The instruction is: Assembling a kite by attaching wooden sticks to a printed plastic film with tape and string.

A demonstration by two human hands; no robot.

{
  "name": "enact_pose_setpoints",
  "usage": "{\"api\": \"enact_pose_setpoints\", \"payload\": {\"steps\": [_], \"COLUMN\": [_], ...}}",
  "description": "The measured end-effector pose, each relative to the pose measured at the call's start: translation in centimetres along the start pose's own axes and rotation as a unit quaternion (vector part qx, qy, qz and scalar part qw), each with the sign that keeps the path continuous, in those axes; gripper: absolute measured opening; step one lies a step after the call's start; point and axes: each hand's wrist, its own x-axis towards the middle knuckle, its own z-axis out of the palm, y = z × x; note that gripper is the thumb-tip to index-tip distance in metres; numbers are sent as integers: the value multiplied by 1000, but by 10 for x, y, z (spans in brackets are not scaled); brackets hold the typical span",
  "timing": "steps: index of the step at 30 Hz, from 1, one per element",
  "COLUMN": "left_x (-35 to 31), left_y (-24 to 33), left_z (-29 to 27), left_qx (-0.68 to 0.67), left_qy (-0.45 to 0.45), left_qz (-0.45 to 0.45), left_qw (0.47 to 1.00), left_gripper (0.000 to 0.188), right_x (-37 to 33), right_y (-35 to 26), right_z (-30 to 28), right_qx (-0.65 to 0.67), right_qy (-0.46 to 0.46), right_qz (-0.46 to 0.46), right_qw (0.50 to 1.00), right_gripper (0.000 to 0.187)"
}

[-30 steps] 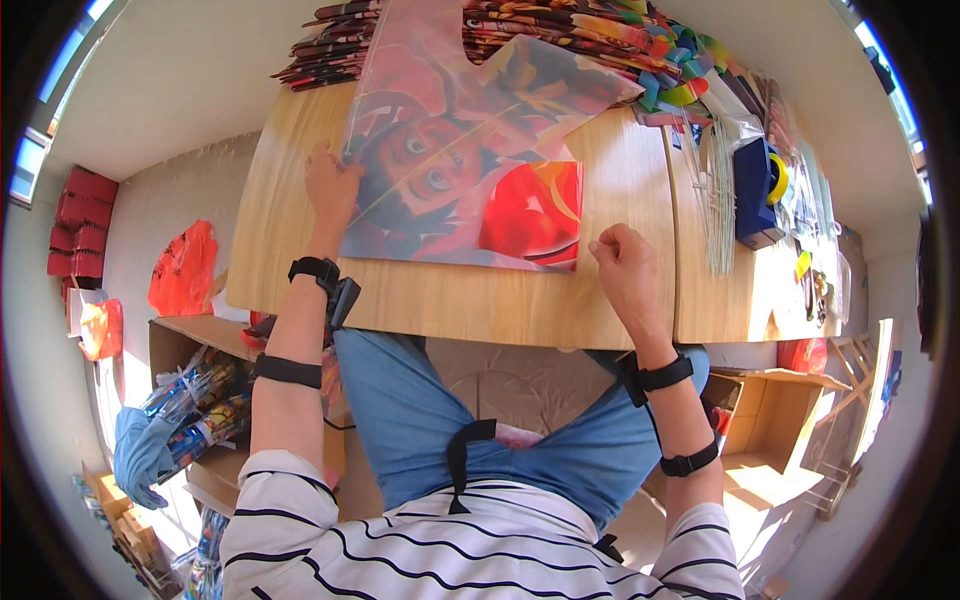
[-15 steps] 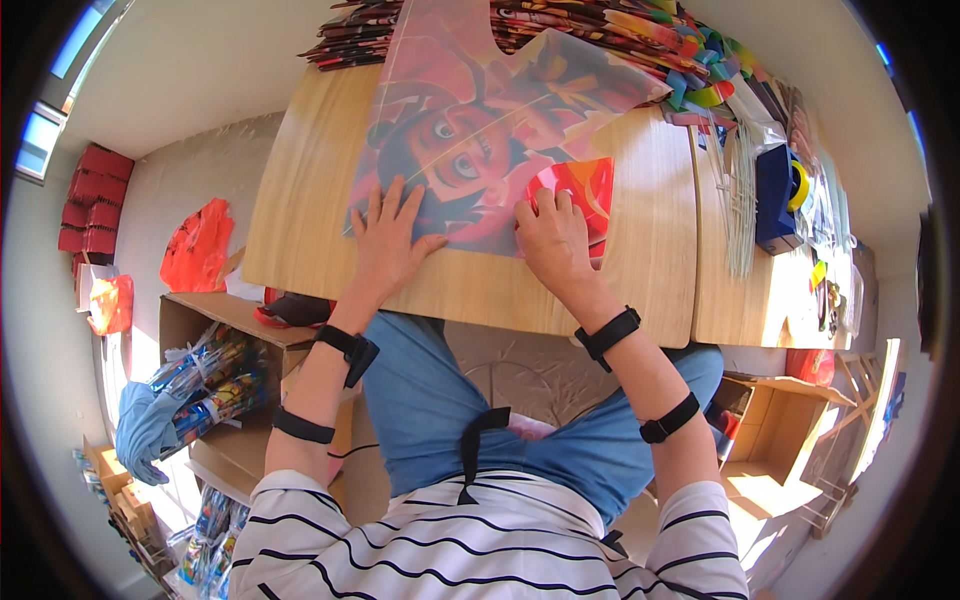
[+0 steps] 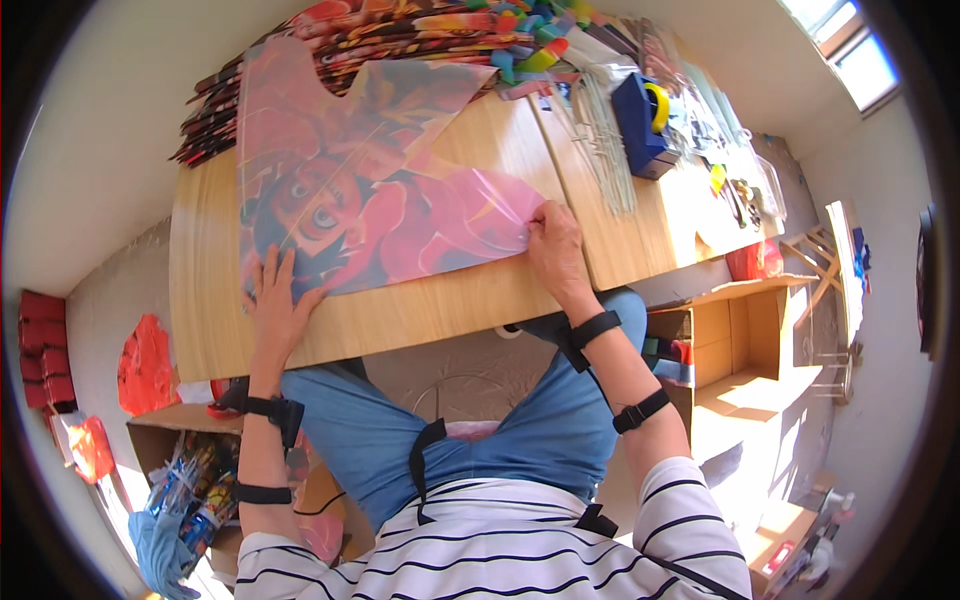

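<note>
A thin, pale-backed printed sheet [image 3: 330,190] with a cartoon face lies spread over the wooden table [image 3: 215,330]. My left hand [image 3: 280,305] rests on its near left edge, fingers spread and flat. At the sheet's right corner, my right hand [image 3: 558,250] has its fingers closed in a pinch on the edge. The sheet's far part reaches up to a stack of folded printed sheets [image 3: 400,50].
A blue tape dispenser [image 3: 640,130] with yellow tape stands at the right, beside thin pale rods [image 3: 600,150]. Scissors [image 3: 742,200] lie farther right. Cardboard boxes [image 3: 735,330] stand right of my legs and at lower left, the latter holding wrapped bundles [image 3: 205,490].
My right hand has drawn the folded red corner out to the right, so that part of the sheet now lies unfolded. My left hand stays on the near edge. The view has turned rightward.
</note>
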Motion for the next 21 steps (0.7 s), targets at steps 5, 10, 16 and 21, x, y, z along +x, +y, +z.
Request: {"api": "enact_pose_setpoints", "payload": {"steps": [5,10,16,21], "left_x": [-3,1,4,9], "left_y": [9,8,-7,54], "left_z": [0,-5,-8,-10], "left_qx": [-14,-30,-24,-89], "left_qy": [-11,-31,36,81], "left_qz": [22,-18,47,191], "left_qw": [1000,999,998,974], "left_gripper": [77,79,75,58], "right_x": [0,2,22,-3], "right_y": [4,21,113,263], "right_z": [-8,-46,-154,-185], "right_qx": [-39,-92,-175,-294], "right_qy": [3,-16,163,216], "right_qz": [43,121,281,53], "right_qw": [998,988,930,930], "right_gripper": [12,12,31,27]}}
